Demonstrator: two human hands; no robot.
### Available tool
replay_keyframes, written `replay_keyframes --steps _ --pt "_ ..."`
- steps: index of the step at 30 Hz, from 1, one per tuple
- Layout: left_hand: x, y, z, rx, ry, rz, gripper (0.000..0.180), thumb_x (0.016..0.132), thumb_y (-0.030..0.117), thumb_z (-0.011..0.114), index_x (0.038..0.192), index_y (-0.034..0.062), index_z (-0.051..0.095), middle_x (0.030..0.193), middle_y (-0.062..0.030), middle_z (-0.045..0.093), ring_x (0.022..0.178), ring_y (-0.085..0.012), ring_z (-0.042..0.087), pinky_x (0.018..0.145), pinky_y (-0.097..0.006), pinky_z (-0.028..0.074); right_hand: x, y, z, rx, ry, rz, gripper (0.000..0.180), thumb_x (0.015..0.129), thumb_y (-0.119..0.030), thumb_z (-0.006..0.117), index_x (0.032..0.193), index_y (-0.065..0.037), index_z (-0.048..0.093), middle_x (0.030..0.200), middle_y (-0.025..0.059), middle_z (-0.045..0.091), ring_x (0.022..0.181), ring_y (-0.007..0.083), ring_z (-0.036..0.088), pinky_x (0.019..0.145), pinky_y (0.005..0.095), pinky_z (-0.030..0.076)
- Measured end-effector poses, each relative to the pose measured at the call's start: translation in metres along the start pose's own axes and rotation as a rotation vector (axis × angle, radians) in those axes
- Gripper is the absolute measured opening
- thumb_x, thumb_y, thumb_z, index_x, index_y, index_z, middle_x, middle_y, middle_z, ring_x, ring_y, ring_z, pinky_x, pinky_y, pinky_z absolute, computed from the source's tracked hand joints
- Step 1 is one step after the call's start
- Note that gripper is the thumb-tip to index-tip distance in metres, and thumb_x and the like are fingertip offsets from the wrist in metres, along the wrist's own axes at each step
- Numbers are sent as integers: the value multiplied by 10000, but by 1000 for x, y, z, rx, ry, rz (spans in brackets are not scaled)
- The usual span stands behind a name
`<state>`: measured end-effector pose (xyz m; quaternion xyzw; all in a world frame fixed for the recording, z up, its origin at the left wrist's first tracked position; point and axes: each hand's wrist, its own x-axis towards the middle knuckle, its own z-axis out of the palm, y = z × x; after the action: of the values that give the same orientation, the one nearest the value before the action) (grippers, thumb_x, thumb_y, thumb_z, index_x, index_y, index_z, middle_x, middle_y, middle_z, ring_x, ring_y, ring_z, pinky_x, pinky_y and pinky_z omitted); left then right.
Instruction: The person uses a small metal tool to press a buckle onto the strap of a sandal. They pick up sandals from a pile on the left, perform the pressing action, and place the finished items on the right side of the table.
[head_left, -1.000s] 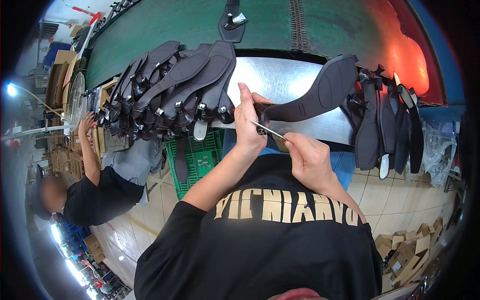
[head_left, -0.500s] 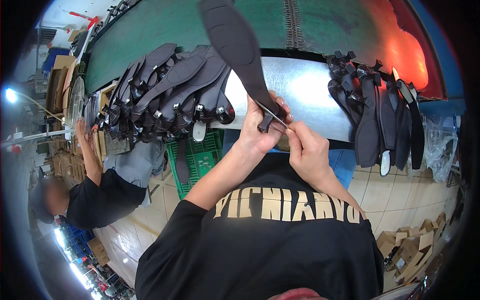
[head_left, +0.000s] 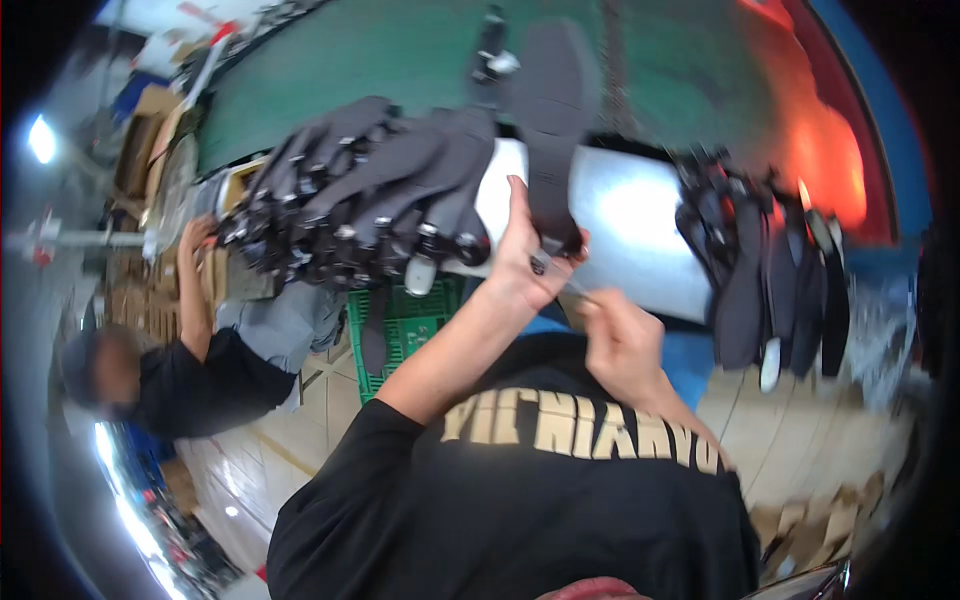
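at the centre of the head view, 1 dark heeled shoe point(head_left: 558, 95) stands sole-side to the viewer, toe pointing away, its heel end in the person's left hand point(head_left: 537, 255). the left fingers curl around that end, the thumb raised along the shoe's left side. just beside, the right hand point(head_left: 622, 340) pinches 1 thin tool point(head_left: 576, 286), blurred, aimed toward the heel; whether it touches cannot be told.

beneath the shoe lies 1 shiny metal plate point(head_left: 635, 225). its surface shows as a narrow strip left of the shoe and a wider stretch to the right, the roomier side. its far edge meets a green work surface point(head_left: 400, 50), which runs beyond the toe; its near edge stops in front of the person's body.

2 heaps of similar shoes bound the plate: a left heap point(head_left: 390, 180), the larger, and a right heap point(head_left: 740, 270); overlap and blur prevent counting either. 1 more shoe point(head_left: 488, 70) lies on the green surface. 1 green crate point(head_left: 405, 335) sits below the left heap, and 1 co-worker point(head_left: 215, 390) reaches toward that heap's far-left end.
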<state>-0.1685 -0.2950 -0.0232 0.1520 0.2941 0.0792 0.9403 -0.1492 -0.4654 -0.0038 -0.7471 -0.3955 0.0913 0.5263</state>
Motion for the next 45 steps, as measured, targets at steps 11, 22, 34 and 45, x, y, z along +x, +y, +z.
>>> replay_keyframes --steps 11,22,34,45 --pt "-114 192 14 685 259 1056 160 825 133 667 925 10 685 830 -43 643 746 -129 616 583 -327 564 27 16 -21 62 82 179 119 947 -40 495 895 29 577 710 37 537 627 87 465 570 251 387" --pt "-185 357 -89 1680 1152 941 242 847 154 575 951 7 737 722 -28 662 611 -88 562 562 -231 433 29 36 -21 -69 -26 105 283 850 35 565 1120 14 648 815 73 554 714 143 520 626 275 416" --pt "-59 299 91 2107 490 1169 296 858 270 622 1020 46 727 848 -71 709 737 -134 646 683 -270 498 47 72 -38 -513 110 13 393 807 10 600 1190 -70 629 861 122 574 851 304 555 759 408 453" --pt "203 206 3 2100 496 617 607 833 427 633 1347 127 512 1244 -195 604 1154 -345 576 970 -430 459 43 80 -35 -607 90 39 419 743 -45 680 1154 -124 658 1087 134 539 972 317 514 820 425 441"
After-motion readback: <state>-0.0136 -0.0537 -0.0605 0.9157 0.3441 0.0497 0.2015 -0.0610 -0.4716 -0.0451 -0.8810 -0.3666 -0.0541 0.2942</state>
